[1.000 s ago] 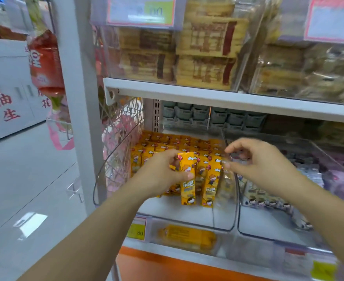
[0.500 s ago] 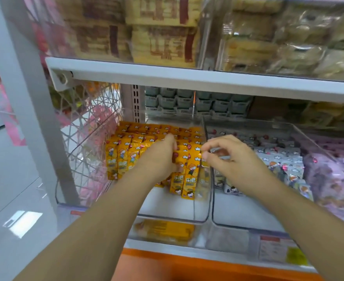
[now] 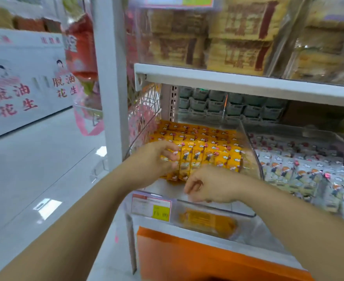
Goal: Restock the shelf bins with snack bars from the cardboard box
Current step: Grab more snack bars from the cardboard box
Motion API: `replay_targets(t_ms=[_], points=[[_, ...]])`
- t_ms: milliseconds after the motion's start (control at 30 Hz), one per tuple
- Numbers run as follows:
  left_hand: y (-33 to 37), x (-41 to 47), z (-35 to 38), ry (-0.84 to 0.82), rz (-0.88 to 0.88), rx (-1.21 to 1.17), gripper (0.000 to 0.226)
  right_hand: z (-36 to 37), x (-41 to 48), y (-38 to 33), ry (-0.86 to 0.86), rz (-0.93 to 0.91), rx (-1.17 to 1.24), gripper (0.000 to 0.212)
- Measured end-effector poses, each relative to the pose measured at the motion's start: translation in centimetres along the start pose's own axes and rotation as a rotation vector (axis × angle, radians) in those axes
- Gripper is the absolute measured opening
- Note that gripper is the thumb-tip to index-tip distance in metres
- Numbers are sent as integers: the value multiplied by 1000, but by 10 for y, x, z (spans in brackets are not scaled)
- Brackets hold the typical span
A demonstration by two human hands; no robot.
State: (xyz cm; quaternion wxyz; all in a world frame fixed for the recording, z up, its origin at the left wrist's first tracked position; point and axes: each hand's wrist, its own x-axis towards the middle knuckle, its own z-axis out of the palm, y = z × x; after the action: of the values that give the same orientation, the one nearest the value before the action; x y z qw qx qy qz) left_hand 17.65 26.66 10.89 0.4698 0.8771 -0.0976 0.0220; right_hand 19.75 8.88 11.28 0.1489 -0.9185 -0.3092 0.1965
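Two bare forearms reach toward a clear acrylic bin (image 3: 250,151) on the middle shelf (image 3: 248,86) of a white store rack. The bin holds rows of yellow-orange snack bars (image 3: 207,147), standing upright and packed side by side from the bin's back wall to about its middle; the front strip of the bin floor, next to the front lip, is bare.

The left hand (image 3: 153,161) is at the left end of the front row, near the bin's left wall. Its fingers (image 3: 172,157) curl around the front of the leftmost bars and touch their wrappers; the grip is partly closed against them, though motion blur hides whether any one bar is pinched free of the row.

The right hand (image 3: 209,185) hangs just above the bin's front lip, in front of the row and apart from it. Its fingers are bent downward into a loose curl, and nothing shows in that grip.

To the right, a second clear bin (image 3: 329,136) shares the shelf, filled with pale wrapped snacks (image 3: 300,171) printed with cartoon figures. A price tag (image 3: 151,206) with a yellow panel is clipped to the left front corner of the yellow bars' bin, above an orange base panel (image 3: 187,258). The shelf above carries stacked tan wafer packs (image 3: 238,37) behind clear fronts.
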Motion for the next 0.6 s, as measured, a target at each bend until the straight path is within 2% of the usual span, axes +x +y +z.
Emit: replay_targets(t_ms=[100,167,267,367,433,467,533,600], points=[[-6,-6,-2,-38,-26,-15,30,5,15,-3,-293,84,-47,10],[-8,-7,-3,-52,-26,-13,30,5,19,-3,-397,157,-4,15],[-10,-7,-3,-54,-22,-4,27,5,21,-1,-478,239,125,16],[-10,-6,-2,-62,-15,32,27,-3,17,1,-500,207,200,10],[-9,-6,-2,-69,-16,39,24,-11,10,1,-408,148,222,15],[-8,-5,-2,-68,-13,50,18,-16,7,0,-311,125,224,20],[-2,-5,-2,-54,-8,55,4,-23,0,-1,-16,97,239,26],[7,-4,1,-63,-17,8,14,-28,-5,0,330,97,245,28]])
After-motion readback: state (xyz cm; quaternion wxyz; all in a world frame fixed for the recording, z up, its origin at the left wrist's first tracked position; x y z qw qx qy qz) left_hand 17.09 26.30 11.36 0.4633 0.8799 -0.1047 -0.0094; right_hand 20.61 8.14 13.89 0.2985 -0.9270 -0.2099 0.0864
